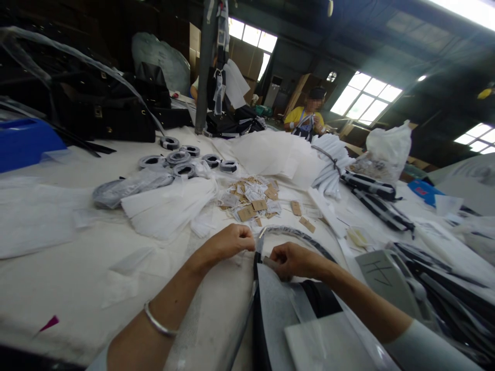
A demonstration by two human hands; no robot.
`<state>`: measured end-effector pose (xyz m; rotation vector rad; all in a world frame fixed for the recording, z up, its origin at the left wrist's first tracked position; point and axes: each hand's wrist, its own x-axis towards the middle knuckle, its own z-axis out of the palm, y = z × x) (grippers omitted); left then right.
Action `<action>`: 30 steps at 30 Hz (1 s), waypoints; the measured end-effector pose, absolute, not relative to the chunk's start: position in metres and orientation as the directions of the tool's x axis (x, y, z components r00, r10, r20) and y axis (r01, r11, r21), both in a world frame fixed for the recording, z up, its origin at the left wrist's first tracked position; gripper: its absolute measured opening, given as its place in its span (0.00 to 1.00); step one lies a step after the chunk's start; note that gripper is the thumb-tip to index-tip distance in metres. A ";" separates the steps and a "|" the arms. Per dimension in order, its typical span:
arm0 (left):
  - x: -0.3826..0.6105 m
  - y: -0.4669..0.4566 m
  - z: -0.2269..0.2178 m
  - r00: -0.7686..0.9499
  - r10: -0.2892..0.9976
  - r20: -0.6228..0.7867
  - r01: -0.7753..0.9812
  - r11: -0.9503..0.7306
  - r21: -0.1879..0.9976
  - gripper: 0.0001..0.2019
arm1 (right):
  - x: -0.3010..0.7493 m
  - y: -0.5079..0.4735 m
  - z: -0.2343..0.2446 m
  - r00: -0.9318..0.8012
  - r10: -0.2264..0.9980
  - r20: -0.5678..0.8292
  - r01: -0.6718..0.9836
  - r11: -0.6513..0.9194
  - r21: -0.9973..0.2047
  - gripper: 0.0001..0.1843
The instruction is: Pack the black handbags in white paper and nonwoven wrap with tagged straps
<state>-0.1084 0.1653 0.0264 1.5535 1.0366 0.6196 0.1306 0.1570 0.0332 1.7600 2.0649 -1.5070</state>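
Note:
A black bag (261, 330) stands at the bottom middle, with a pale sheet (276, 304) against it. Its handle (305, 238), wrapped in clear plastic, arches up past both hands. Just left of the handle's base, my left hand (234, 241) is closed in a pinch; whatever its fingers hold is too small to name. My right hand (296, 260), on the inner side of the handle, has its fingers closed by a small greyish piece (270, 263) at the bag's top edge. What exactly it grips is partly hidden by the fingers.
A pile of brown and white tags (255, 201) lies beyond my hands. Coiled straps (183, 170) and fanned white sheets (174, 206) are to the left. A grey plastic case (386, 278) and wrapped straps (382, 208) lie right. A person (305, 116) works across the table.

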 end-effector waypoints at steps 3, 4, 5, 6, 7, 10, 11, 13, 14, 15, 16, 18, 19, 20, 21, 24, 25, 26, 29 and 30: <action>-0.107 0.163 0.030 0.508 0.846 -0.163 0.183 0.078 0.980 0.07 | 0.133 0.149 0.038 -0.315 0.730 -0.606 0.775 -0.170 -0.609 0.04; -0.106 0.162 0.031 0.514 0.841 -0.169 0.154 0.104 0.983 0.07 | 0.133 0.148 0.039 -0.297 0.743 -0.600 0.764 -0.192 -0.616 0.05; -0.104 0.162 0.030 0.515 0.839 -0.177 0.129 0.129 0.983 0.07 | 0.135 0.147 0.041 -0.276 0.756 -0.594 0.744 -0.223 -0.630 0.06; -0.103 0.161 0.030 0.512 0.839 -0.186 0.107 0.153 0.982 0.07 | 0.136 0.147 0.044 -0.254 0.765 -0.591 0.716 -0.262 -0.647 0.08; -0.101 0.161 0.028 0.504 0.841 -0.196 0.088 0.175 0.981 0.07 | 0.137 0.147 0.045 -0.239 0.774 -0.586 0.684 -0.295 -0.667 0.11; -0.097 0.161 0.022 0.476 0.850 -0.223 0.046 0.229 0.972 0.09 | 0.140 0.147 0.051 -0.207 0.820 -0.534 0.559 -0.349 -0.752 0.18; -0.095 0.162 0.020 0.469 0.852 -0.232 0.038 0.243 0.969 0.09 | 0.140 0.147 0.052 -0.192 0.839 -0.509 0.516 -0.356 -0.780 0.20; -0.093 0.162 0.015 0.457 0.854 -0.249 0.030 0.265 0.964 0.10 | 0.139 0.145 0.053 -0.172 0.873 -0.456 0.431 -0.349 -0.832 0.22; -0.092 0.163 0.013 0.448 0.856 -0.257 0.027 0.274 0.961 0.10 | 0.137 0.144 0.053 -0.175 0.888 -0.426 0.378 -0.339 -0.861 0.23; -0.091 0.163 0.011 0.437 0.860 -0.265 0.024 0.283 0.959 0.10 | 0.134 0.143 0.052 -0.188 0.899 -0.394 0.318 -0.324 -0.891 0.24; -0.090 0.163 0.010 0.424 0.864 -0.273 0.018 0.293 0.956 0.10 | 0.131 0.141 0.051 -0.207 0.909 -0.361 0.252 -0.307 -0.918 0.25; -0.089 0.163 0.009 0.401 0.869 -0.289 0.005 0.313 0.950 0.11 | 0.123 0.138 0.048 -0.238 0.922 -0.306 0.133 -0.281 -0.950 0.24; -0.088 0.163 0.009 0.393 0.870 -0.297 -0.002 0.324 0.946 0.12 | 0.119 0.137 0.046 -0.251 0.924 -0.289 0.096 -0.273 -0.957 0.23; -0.088 0.163 0.010 0.388 0.869 -0.307 -0.009 0.336 0.942 0.12 | 0.114 0.137 0.044 -0.268 0.924 -0.273 0.079 -0.261 -0.962 0.22; -0.088 0.162 0.011 0.385 0.867 -0.315 -0.016 0.348 0.938 0.13 | 0.110 0.137 0.042 -0.290 0.922 -0.258 0.082 -0.245 -0.966 0.20; -0.089 0.163 0.015 0.380 0.862 -0.336 -0.040 0.378 0.925 0.15 | 0.100 0.140 0.038 -0.353 0.911 -0.215 0.140 -0.176 -0.974 0.20; -0.090 0.163 0.015 0.376 0.862 -0.340 -0.048 0.385 0.922 0.15 | 0.097 0.143 0.037 -0.362 0.909 -0.206 0.164 -0.156 -0.974 0.20; -0.090 0.163 0.016 0.371 0.863 -0.342 -0.055 0.388 0.920 0.15 | 0.095 0.145 0.037 -0.367 0.907 -0.205 0.189 -0.143 -0.971 0.20; -0.091 0.165 0.014 0.349 0.871 -0.346 -0.068 0.392 0.918 0.16 | 0.090 0.154 0.039 -0.400 0.886 -0.235 0.288 -0.122 -0.950 0.21; -0.091 0.165 0.013 0.342 0.873 -0.349 -0.069 0.393 0.917 0.16 | 0.088 0.156 0.041 -0.422 0.871 -0.253 0.325 -0.115 -0.939 0.21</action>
